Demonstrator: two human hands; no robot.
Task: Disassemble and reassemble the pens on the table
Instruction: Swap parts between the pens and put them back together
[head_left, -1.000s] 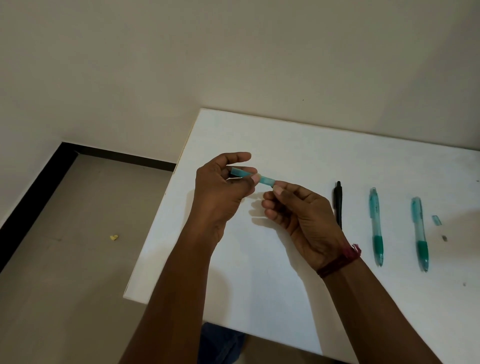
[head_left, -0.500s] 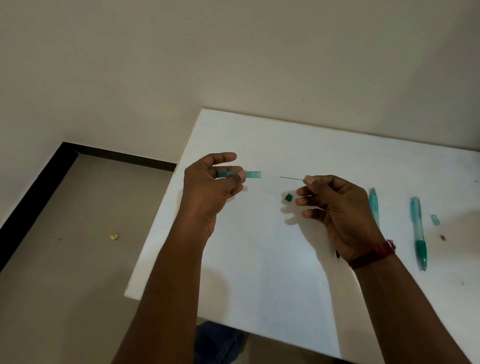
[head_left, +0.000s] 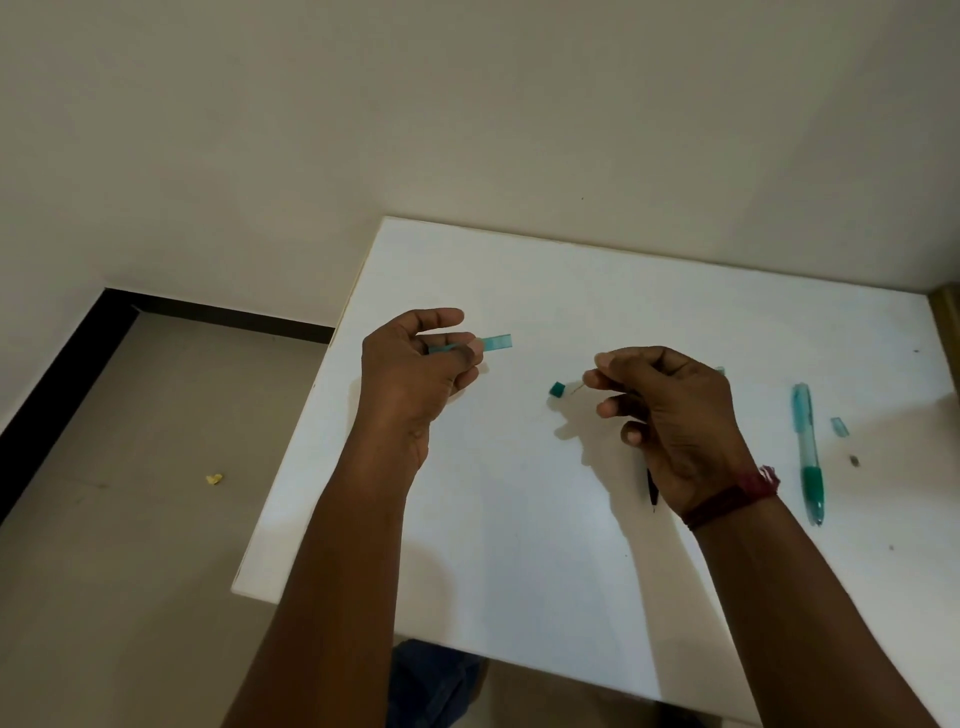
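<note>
The left hand (head_left: 415, 364) is gripping a teal barrel (head_left: 496, 341) at frame centre, while the right hand (head_left: 670, 415) is pinching a thin inner rod (head_left: 576, 388). Disassembly is seemingly only beginning: a whole teal pen (head_left: 808, 452) is lying on the worktop (head_left: 519, 519), right.

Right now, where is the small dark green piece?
The small dark green piece seems to lie on the white table, mid-frame in the head view, just left of the right hand and right of the teal barrel in the left hand.

The white bench (head_left: 519, 545) is carrying a teal pen (head_left: 807, 447), with a small teal piece (head_left: 839, 426) lying just beside it, a green cap (head_left: 557, 388), and a partly hidden black pen (head_left: 652, 491).
</note>
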